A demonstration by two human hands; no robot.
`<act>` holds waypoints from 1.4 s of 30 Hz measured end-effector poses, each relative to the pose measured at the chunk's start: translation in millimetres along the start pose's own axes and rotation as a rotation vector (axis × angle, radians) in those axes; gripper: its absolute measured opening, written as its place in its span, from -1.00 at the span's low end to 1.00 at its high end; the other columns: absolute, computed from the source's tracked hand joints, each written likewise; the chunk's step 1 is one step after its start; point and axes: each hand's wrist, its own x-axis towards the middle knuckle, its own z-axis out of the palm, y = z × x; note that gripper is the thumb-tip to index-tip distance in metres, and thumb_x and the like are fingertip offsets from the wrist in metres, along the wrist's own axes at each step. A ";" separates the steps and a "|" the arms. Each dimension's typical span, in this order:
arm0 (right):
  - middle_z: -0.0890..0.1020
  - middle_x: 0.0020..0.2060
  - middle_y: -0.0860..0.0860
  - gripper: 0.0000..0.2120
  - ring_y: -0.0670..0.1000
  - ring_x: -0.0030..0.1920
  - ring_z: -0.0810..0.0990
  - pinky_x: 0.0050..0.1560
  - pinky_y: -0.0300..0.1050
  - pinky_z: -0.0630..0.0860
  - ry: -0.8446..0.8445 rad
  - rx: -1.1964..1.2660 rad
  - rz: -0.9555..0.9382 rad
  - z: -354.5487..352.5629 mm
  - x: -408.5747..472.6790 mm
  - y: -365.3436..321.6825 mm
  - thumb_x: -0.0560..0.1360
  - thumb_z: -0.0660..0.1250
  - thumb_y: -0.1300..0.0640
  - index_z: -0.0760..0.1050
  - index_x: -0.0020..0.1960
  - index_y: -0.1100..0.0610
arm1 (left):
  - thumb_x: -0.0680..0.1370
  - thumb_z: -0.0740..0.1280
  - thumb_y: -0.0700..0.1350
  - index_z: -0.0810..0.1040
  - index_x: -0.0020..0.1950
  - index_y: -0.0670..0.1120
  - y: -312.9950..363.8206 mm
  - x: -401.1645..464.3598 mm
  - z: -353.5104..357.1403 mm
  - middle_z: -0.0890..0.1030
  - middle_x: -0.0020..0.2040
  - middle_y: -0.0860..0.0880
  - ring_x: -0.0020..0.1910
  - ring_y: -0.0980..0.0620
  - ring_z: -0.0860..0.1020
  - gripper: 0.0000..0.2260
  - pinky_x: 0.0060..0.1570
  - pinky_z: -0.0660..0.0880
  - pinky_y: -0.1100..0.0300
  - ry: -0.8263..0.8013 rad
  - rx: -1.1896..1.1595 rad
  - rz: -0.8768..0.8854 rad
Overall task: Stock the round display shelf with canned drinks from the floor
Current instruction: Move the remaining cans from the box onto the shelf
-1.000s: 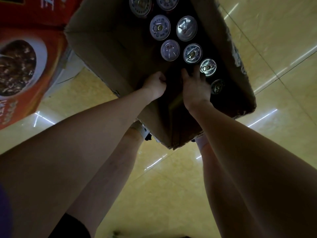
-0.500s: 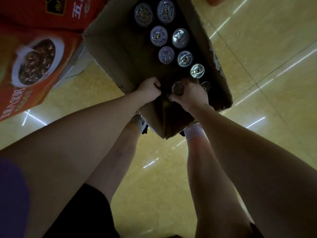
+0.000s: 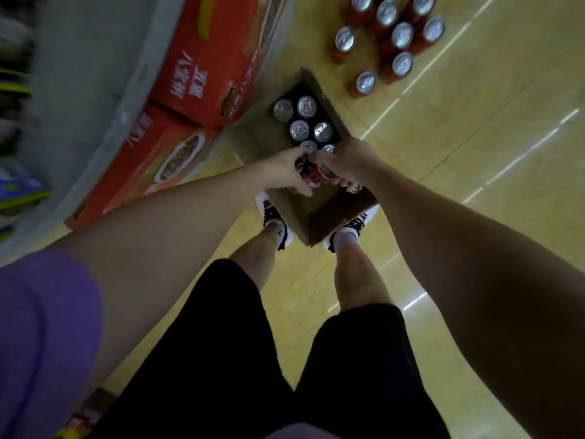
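An open cardboard box (image 3: 297,217) stands on the floor between my feet, with several silver-topped cans (image 3: 299,128) upright in its far half. Above the box my left hand (image 3: 285,169) grips a red can (image 3: 311,177) lying sideways. My right hand (image 3: 351,161) grips cans too, its fingers curled round them; one silver top (image 3: 355,188) shows below its fingers. The two hands touch each other over the box. The grey rim of the round display shelf (image 3: 104,99) curves along the left.
Red cartons (image 3: 205,68) with a food picture lie against the shelf base on the left. Several red cans (image 3: 402,36) stand loose on the yellow tiled floor at the top right. My feet in white and black shoes (image 3: 275,223) flank the box.
Both hands have lifted out of the box with cans in them. My head has risen, so the box looks smaller and the shelf rim and the floor cans have come into view.
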 end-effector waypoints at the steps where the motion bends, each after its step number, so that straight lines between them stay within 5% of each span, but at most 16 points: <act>1: 0.66 -0.40 0.13 -0.46 0.08 -0.44 0.64 -0.46 -0.09 0.60 -0.004 0.016 0.001 -10.9 -18.2 -12.3 0.39 0.39 -0.30 0.56 -0.19 0.23 | 0.26 0.64 -0.05 0.34 0.46 -0.05 12.3 -19.2 -5.2 0.49 0.36 -0.02 0.31 0.00 0.46 -0.16 0.28 0.43 0.10 0.015 -0.001 0.014; 5: 0.60 -0.49 0.08 -0.41 0.11 -0.44 0.58 -0.40 -0.08 0.60 0.002 -0.025 0.006 -47.3 -95.9 -57.7 0.41 0.29 -0.34 0.56 -0.24 0.23 | 0.15 0.63 0.23 0.36 0.43 0.00 57.8 -103.3 -26.5 0.50 0.33 0.07 0.27 0.05 0.49 -0.06 0.28 0.46 0.04 0.031 -0.010 0.095; 9: 0.56 -0.31 0.14 -0.38 0.11 -0.38 0.55 -0.39 -0.13 0.52 -0.002 0.056 0.019 -73.6 -172.4 -99.2 0.47 0.21 -0.38 0.49 -0.08 0.23 | 0.29 0.63 0.02 0.34 0.43 0.00 96.4 -186.2 -44.2 0.53 0.21 0.08 0.12 0.10 0.54 -0.21 0.12 0.51 0.14 0.038 -0.071 0.161; 13: 0.56 -0.19 0.16 -0.49 0.12 -0.34 0.55 -0.39 -0.10 0.53 0.118 0.252 -0.058 -98.7 -239.7 -138.7 0.60 0.11 -0.22 0.46 0.17 0.23 | 0.06 0.67 0.18 0.43 0.29 -0.03 130.6 -253.6 -62.4 0.60 0.16 0.03 0.11 0.03 0.59 -0.11 0.15 0.56 0.02 0.239 -0.001 0.218; 18: 0.56 -0.25 0.16 -0.66 0.13 -0.33 0.54 -0.26 -0.03 0.58 0.189 0.333 -0.194 -128.7 -314.6 -176.0 0.59 0.09 -0.05 0.44 0.00 0.22 | 0.34 0.60 -0.17 0.40 0.03 -0.06 186.4 -355.0 -89.3 0.51 -0.16 0.08 -0.24 0.19 0.47 -0.56 -0.43 0.39 0.47 0.383 0.060 0.348; 21: 0.63 -0.27 0.11 -0.74 0.14 -0.25 0.63 -0.09 0.05 0.61 0.288 0.278 -0.309 -148.0 -358.3 -200.6 0.64 0.11 0.12 0.48 -0.15 0.16 | 0.26 0.64 -0.02 0.49 0.09 -0.07 205.2 -396.9 -109.1 0.58 -0.04 0.02 -0.12 0.07 0.55 -0.49 -0.31 0.50 0.26 0.484 0.098 0.381; 25: 0.57 -0.42 0.11 -0.76 -0.01 -0.57 0.52 -0.38 -0.14 0.53 0.262 0.190 -0.426 -172.7 -411.8 -227.5 0.62 0.05 0.35 0.44 -0.12 0.22 | 0.26 0.63 -0.01 0.57 0.09 -0.03 224.3 -440.5 -123.8 0.66 -0.03 -0.05 -0.10 0.02 0.64 -0.53 -0.23 0.63 0.09 0.592 -0.059 0.441; 27: 0.57 -0.38 0.12 -0.84 -0.04 -0.57 0.51 -0.48 -0.19 0.53 0.322 0.092 -0.488 -185.8 -427.3 -230.9 0.58 0.15 0.40 0.48 0.00 0.24 | 0.25 0.63 -0.04 0.61 0.07 -0.06 233.4 -456.7 -124.4 0.69 -0.06 -0.05 -0.11 0.02 0.64 -0.56 -0.15 0.62 0.10 0.652 -0.204 0.487; 32: 0.66 -0.06 0.21 -0.68 0.08 -0.09 0.63 0.05 0.11 0.61 0.317 -0.062 -0.608 -209.3 -470.3 -240.3 0.44 0.43 0.31 0.52 0.18 0.25 | 0.20 0.65 -0.07 0.65 0.05 -0.11 260.9 -497.1 -115.4 0.70 -0.09 -0.07 -0.11 -0.02 0.67 -0.54 -0.12 0.62 0.13 0.724 -0.390 0.572; 35: 0.67 0.05 0.10 -0.58 0.06 0.07 0.64 0.02 0.02 0.62 0.268 -0.123 -0.694 -222.2 -497.6 -251.7 0.36 0.56 0.13 0.55 0.17 0.14 | 0.21 0.65 -0.07 0.64 0.03 -0.09 273.0 -524.5 -109.4 0.71 -0.06 -0.12 -0.04 -0.10 0.68 -0.56 0.02 0.62 -0.06 0.738 -0.452 0.629; 42: 0.72 -0.07 -0.01 -0.56 -0.05 -0.09 0.67 -0.12 -0.18 0.57 0.247 -0.105 -0.916 -224.8 -542.5 -287.6 0.25 0.64 0.07 0.62 0.09 0.09 | 0.32 0.51 0.28 0.61 0.15 -0.05 284.7 -584.2 -106.9 0.71 0.00 -0.07 -0.08 -0.01 0.69 -0.44 -0.16 0.61 0.10 0.825 -0.649 0.739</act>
